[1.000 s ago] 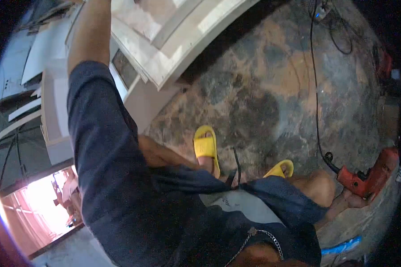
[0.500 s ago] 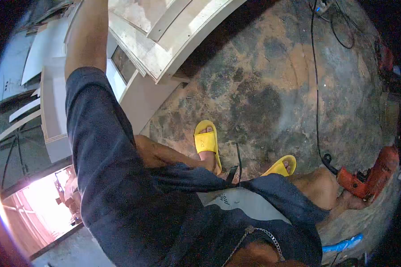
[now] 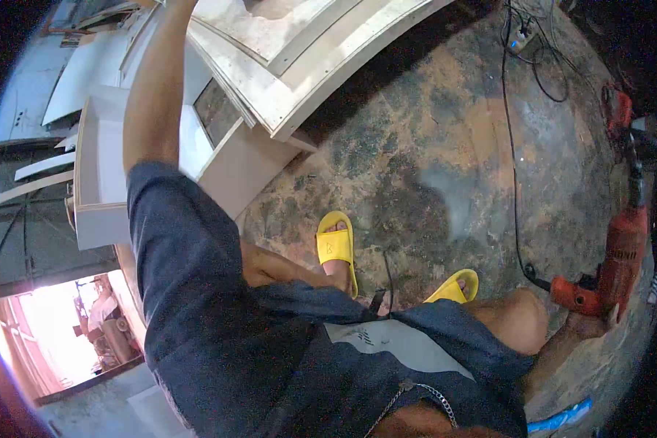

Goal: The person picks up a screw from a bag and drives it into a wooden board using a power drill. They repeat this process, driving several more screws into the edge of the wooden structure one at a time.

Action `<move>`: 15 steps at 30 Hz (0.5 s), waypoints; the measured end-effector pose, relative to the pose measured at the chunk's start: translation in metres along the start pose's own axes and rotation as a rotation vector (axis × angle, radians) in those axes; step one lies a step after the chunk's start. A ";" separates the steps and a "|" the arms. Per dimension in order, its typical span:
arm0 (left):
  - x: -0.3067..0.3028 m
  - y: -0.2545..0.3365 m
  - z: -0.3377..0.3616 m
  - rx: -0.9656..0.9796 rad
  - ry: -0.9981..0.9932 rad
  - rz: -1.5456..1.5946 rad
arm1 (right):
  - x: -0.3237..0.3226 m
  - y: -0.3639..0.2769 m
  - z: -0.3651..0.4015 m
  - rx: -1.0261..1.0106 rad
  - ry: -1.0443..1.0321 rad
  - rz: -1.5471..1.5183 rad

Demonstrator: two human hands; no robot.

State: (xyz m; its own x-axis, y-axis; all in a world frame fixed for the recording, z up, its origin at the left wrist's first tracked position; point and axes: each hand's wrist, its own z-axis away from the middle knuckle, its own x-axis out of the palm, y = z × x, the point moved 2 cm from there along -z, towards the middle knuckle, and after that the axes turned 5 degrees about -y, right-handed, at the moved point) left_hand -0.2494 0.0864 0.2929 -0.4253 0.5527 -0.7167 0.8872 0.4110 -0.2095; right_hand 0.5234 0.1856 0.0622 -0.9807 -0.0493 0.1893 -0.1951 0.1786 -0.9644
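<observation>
At the far right, my right hand [image 3: 590,325] is wrapped round the rear of a red corded drill [image 3: 620,252], beside its orange-red handle [image 3: 575,295]. The drill's body points up and away along the right side of the view. A black power cord [image 3: 513,160] runs from the handle's end up across the floor. My left forearm [image 3: 155,102] reaches up past the top edge near the pale boards, so the left hand itself is out of sight.
Pale boards [image 3: 299,102] are stacked at the upper left, with a white box-like panel piece [image 3: 102,226] beside them. Tangled cables and a socket block [image 3: 520,42] lie on the stained floor [image 3: 416,168]. A blue object [image 3: 560,416] lies bottom right. My feet wear yellow slides [image 3: 334,247].
The drill has swung so that more of its length shows, pointing upward. My left arm and the boards sit slightly further right in view.
</observation>
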 end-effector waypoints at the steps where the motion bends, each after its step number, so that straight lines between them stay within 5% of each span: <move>1: -0.020 0.011 0.012 -0.139 -0.028 0.244 | -0.001 -0.002 -0.010 0.038 -0.101 -0.037; 5: -0.060 0.043 0.114 -0.279 0.120 0.616 | 0.029 -0.014 -0.050 0.211 -0.525 -0.109; 9: -0.085 0.151 0.223 -0.917 0.086 1.449 | 0.093 -0.008 -0.063 0.332 -0.835 -0.125; 10: -0.083 0.171 0.243 -1.043 0.104 1.559 | 0.111 -0.003 -0.058 0.358 -0.756 -0.146; 12: -0.072 0.193 0.278 -1.082 0.036 1.716 | 0.145 0.011 -0.041 0.381 -0.669 -0.150; 15: -0.039 0.208 0.311 -0.862 0.249 1.986 | 0.180 0.037 -0.018 0.359 -0.975 0.075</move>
State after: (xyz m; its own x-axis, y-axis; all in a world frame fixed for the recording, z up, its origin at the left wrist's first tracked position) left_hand 0.0075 -0.0752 0.0700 0.6209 0.5770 0.5305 -0.1695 -0.5620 0.8096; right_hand 0.3395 0.2013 0.0635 -0.5223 -0.8514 0.0491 0.0380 -0.0807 -0.9960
